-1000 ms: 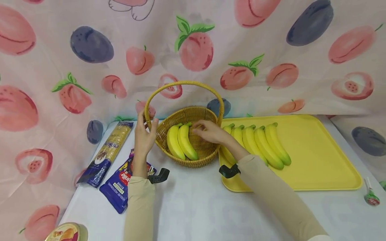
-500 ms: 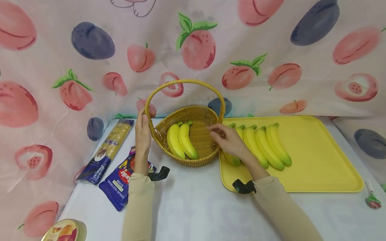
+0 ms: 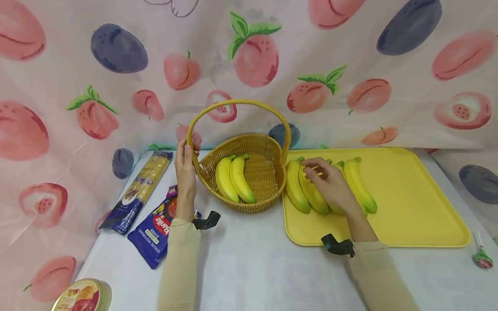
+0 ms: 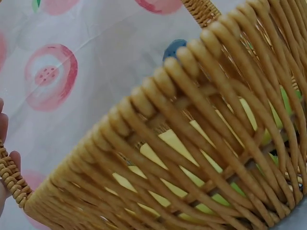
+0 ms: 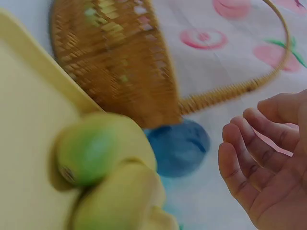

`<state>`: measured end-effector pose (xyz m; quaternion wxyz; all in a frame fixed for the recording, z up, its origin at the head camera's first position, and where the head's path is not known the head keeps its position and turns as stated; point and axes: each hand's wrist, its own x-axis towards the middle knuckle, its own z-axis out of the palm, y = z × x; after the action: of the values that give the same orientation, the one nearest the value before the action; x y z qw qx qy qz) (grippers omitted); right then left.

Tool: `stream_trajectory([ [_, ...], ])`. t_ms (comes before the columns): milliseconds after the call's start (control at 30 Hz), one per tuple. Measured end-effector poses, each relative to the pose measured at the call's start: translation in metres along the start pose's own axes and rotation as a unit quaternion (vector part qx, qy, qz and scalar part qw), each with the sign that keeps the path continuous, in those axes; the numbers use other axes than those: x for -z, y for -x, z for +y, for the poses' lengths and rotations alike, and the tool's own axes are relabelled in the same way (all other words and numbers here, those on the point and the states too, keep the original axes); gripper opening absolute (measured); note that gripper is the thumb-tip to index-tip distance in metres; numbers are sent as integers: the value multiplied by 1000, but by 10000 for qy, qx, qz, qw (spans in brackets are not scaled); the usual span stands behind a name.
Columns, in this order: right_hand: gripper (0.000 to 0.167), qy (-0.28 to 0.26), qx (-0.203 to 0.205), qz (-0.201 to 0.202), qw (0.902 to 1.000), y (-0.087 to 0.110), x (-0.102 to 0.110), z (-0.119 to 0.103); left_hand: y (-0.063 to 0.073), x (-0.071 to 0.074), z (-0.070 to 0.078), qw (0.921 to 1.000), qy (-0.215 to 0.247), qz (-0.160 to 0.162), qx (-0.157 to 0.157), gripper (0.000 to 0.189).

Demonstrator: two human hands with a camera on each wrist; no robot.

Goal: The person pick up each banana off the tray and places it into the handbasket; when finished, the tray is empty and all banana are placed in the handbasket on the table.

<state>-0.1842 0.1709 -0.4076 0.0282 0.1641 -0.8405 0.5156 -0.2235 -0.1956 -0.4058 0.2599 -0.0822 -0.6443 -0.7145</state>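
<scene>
Two yellow bananas lie side by side in the left part of a heart-shaped wicker basket with a tall hooped handle. My left hand holds the left foot of that handle, thumb and fingertips on either side of it. In the left wrist view, fingertips show beside the handle at the left edge. My right hand hovers over a row of several bananas on a yellow tray. Its fingers are loosely bent, with nothing between them, and it covers part of the row.
On the left lie a pasta packet and a blue sauce pouch. A round tin sits at the front left. A lollipop lies past the tray's right edge. A fruit-printed cloth hangs behind the basket.
My right hand has moved out of the basket, to the right, over the bananas on the tray. The left hand's thumb and fingers have closed in on the handle. Both basket bananas stay put.
</scene>
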Motion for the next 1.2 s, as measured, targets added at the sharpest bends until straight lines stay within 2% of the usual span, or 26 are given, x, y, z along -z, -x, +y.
stream_trajectory([
  [167,29,173,-231,442,9986,12,22,7,4,-6,14,9994,-323,-136,68,30],
  [333,31,598,-319,627,9957,17,38,13,9,-9,23,9979,-631,-123,74,33],
  [633,34,1071,-419,769,9904,18,55,32,14,-3,22,9979,-638,-2,136,35],
  [800,36,1280,-575,849,9865,17,65,37,8,-7,22,9986,-529,-54,-22,34],
  [1200,42,1352,-889,1013,9816,24,76,59,5,-6,23,9980,-633,-71,-45,29],
])
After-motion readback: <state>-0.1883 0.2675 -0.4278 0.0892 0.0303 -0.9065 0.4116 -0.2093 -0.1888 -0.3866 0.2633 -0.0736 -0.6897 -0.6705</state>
